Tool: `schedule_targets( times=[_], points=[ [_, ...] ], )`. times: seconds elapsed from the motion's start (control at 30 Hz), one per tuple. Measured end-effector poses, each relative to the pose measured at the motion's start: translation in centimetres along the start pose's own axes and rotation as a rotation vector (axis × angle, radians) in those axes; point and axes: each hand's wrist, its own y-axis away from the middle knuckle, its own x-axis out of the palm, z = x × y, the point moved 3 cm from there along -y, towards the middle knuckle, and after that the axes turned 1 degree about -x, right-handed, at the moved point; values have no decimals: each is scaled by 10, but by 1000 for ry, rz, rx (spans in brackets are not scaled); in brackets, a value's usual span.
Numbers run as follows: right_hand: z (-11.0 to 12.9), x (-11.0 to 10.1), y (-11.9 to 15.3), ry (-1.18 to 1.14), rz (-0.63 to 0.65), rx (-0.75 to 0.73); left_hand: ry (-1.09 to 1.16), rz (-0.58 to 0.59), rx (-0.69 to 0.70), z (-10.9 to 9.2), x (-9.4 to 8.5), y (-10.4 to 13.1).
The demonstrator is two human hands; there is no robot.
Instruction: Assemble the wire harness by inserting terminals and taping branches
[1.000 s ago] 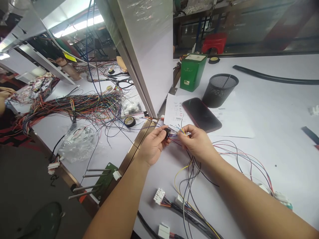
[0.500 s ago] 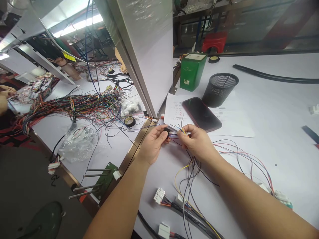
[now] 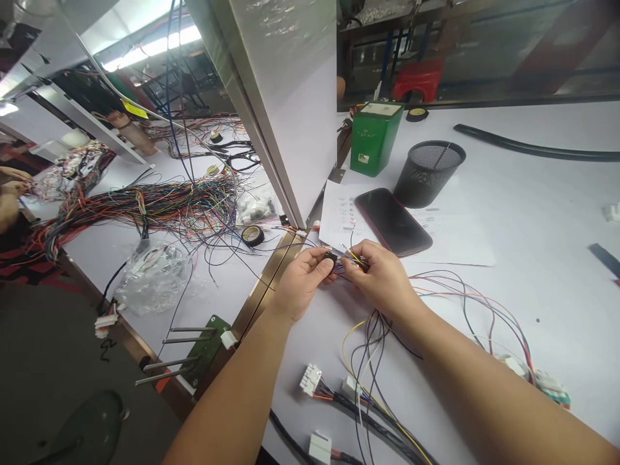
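Between the thumb and fingers of my left hand (image 3: pixel 306 279) is a small black connector (image 3: pixel 331 256). Close beside it on the right, my right hand (image 3: pixel 378 270) pinches several thin wires (image 3: pixel 356 257), yellow and dark ones among them, their ends pointing toward the connector. Whether a wire end sits inside the connector cannot be made out. Loose wires (image 3: pixel 372 342) hang below my right hand onto the white table. In front of my forearms lie a white multi-pin connector (image 3: pixel 310 380) on a black-sleeved cable and a second white connector (image 3: pixel 320 447).
Beyond my hands are a black phone (image 3: pixel 393 221) on printed paper (image 3: pixel 465 248), a mesh pen cup (image 3: pixel 430 173) and a green box (image 3: pixel 376 139). A partition post (image 3: pixel 290 129) rises ahead. Leftward lie a wire bundle (image 3: pixel 145 203), tape (image 3: pixel 252 235) and a pin-studded green board (image 3: pixel 208 349).
My right hand has come slightly closer to the black connector with the wires. The connector has turned a little in my left hand. Wires below have shifted slightly.
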Motion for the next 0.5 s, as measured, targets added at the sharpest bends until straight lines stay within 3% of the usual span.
schedule_targets(
  times=[0.17, 0.33, 0.5],
  points=[
    [-1, 0, 0, 8, 42, 18, -27, -1, -2, -1, 4, 1],
    [0, 2, 0, 39, 63, -54, 8, -86, 31, -4, 9, 3],
    [5, 3, 4, 137, 66, -118, -11, -49, 19, -8, 11, 7]
  ],
)
